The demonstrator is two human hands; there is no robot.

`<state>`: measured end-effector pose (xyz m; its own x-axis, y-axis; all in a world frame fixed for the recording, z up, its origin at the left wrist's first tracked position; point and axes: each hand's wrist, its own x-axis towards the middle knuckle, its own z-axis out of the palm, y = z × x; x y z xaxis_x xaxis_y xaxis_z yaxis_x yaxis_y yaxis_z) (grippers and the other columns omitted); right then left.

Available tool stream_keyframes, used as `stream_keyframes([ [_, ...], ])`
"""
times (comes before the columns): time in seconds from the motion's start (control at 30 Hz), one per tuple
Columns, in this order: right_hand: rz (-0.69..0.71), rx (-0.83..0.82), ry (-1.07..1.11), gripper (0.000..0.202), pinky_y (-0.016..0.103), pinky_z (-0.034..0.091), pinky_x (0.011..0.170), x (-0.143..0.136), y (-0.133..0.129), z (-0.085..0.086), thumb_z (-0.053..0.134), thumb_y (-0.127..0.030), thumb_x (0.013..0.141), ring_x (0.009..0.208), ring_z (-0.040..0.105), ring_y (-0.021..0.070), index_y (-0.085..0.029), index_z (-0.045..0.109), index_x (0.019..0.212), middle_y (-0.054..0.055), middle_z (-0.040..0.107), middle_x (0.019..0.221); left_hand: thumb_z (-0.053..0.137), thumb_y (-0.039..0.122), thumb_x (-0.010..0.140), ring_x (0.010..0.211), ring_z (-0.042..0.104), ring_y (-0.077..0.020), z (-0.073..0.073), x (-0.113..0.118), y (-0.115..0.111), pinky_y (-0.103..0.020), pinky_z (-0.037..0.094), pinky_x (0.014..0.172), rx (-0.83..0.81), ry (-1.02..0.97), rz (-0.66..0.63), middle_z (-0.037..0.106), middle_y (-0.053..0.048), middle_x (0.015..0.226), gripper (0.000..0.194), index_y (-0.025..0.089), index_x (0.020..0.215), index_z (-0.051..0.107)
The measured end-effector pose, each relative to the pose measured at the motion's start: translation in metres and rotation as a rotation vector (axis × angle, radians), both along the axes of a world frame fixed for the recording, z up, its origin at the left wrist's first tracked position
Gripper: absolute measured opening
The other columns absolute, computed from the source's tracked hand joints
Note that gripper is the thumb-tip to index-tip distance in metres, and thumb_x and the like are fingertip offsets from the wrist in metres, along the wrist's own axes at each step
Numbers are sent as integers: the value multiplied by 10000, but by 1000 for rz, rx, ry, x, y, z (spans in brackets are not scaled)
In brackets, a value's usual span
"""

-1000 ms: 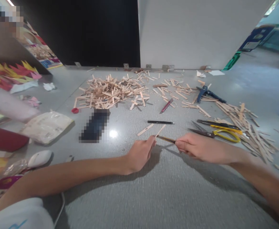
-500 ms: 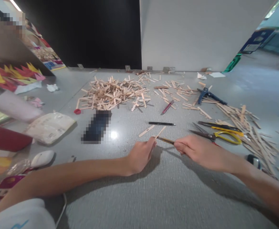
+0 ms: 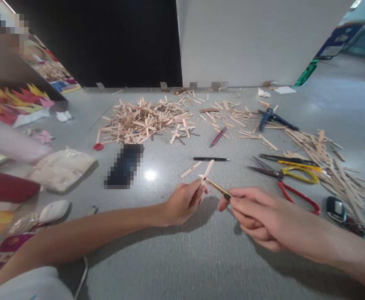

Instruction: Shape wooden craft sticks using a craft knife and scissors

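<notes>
My left hand (image 3: 185, 202) is closed, pinching the lower end of a wooden craft stick (image 3: 209, 167) that points up and away. My right hand (image 3: 260, 216) grips a slim craft knife (image 3: 218, 188), its tip against the stick just above my left fingertips. Beyond my left hand, a second craft stick with a slot in it (image 3: 190, 169) lies flat on the grey table (image 3: 182, 266). A black pen (image 3: 211, 158) lies behind that. To the right of the knife rest scissors with one yellow and one red handle (image 3: 301, 175).
A heap of craft sticks (image 3: 145, 118) lies at the back, with more sticks (image 3: 335, 166) at right. Blue-handled pliers (image 3: 277, 120), a box cutter (image 3: 288, 159), a maroon cutter (image 3: 218, 136), a dark phone (image 3: 125, 166), a white mouse (image 3: 55, 210) and keys (image 3: 358, 227) lie around.
My right hand has turned and shifted slightly down and right, tilting the knife more steeply. The stick in my left hand has rotated to show its broad face. The red scissor handle has come into view.
</notes>
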<state>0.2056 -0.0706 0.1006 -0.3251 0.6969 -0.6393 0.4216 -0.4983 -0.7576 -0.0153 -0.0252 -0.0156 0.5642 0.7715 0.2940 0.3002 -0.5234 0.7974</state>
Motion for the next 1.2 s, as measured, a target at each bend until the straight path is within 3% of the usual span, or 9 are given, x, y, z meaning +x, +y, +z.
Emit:
stream_keyframes([
  [0.13, 178, 594, -370, 270, 349, 408, 645, 9, -1, -5, 595, -463, 966, 751, 613, 252, -277, 688, 1138, 53, 696, 851, 322, 380, 1163, 458, 473, -93, 4, 0, -1, -203, 413, 525, -26, -43, 15, 530, 65, 563, 452, 195, 856, 598],
  [0.27, 152, 819, -491, 288, 364, 344, 608, 13, 10, -6, 432, -371, 1037, 593, 536, 211, -267, 593, 822, 43, 670, 706, 165, 570, 1166, 464, 482, -110, 4, -1, 0, -236, 433, 510, -45, -107, 60, 612, 13, 632, 690, 154, 990, 686],
  [0.4, 156, 666, -357, 416, 325, 356, 563, 8, 15, -9, 403, -386, 1087, 514, 502, 150, -262, 474, 696, -20, 589, 595, 374, 596, 1141, 448, 448, -95, 7, -1, 1, -220, 391, 481, -115, -71, 103, 641, 30, 661, 555, 133, 1216, 672],
  [0.5, 123, 536, -274, 409, 297, 374, 536, 5, 13, -15, 408, -425, 1105, 519, 524, 137, -250, 529, 756, -33, 593, 613, 411, 546, 1140, 449, 448, -81, 8, 1, 1, -206, 369, 466, -115, -61, 101, 699, 8, 738, 462, 155, 1153, 655],
  [0.67, 121, 403, -175, 326, 268, 374, 476, 2, 12, -13, 450, -425, 1088, 478, 492, 143, -222, 680, 1197, -64, 554, 571, 333, 475, 1168, 459, 444, -82, 6, 3, -1, -208, 400, 510, -30, -39, 155, 622, 42, 666, 435, 198, 973, 606],
  [0.77, 141, 382, -188, 338, 261, 363, 454, 1, 14, -10, 437, -383, 1084, 474, 484, 143, -217, 709, 1197, -52, 562, 578, 350, 416, 1166, 465, 450, -83, 3, 3, -1, -201, 402, 521, -48, -9, 110, 536, 70, 595, 416, 212, 866, 552],
  [0.97, 138, 349, -183, 331, 259, 359, 452, -1, 11, -16, 449, -366, 1088, 475, 489, 145, -230, 682, 1279, -45, 601, 611, 319, 337, 1156, 464, 407, -84, 3, 2, 2, -200, 363, 503, -89, -3, 61, 442, 94, 583, 349, 216, 900, 523],
  [1.1, 119, 326, -149, 266, 255, 382, 484, -1, 10, -15, 429, -337, 1101, 519, 514, 145, -230, 665, 1161, -34, 604, 637, 322, 340, 1148, 449, 369, -84, 4, 1, 3, -204, 339, 486, -99, 7, 42, 401, 103, 571, 339, 227, 876, 490],
  [1.2, 74, 157, -60, 271, 230, 380, 477, -2, 12, -14, 375, -346, 1134, 532, 463, 112, -231, 592, 1021, -15, 603, 767, 315, 332, 1143, 465, 376, -89, 4, 1, 2, -208, 335, 491, -91, 25, 51, 414, 96, 585, 330, 232, 868, 468],
])
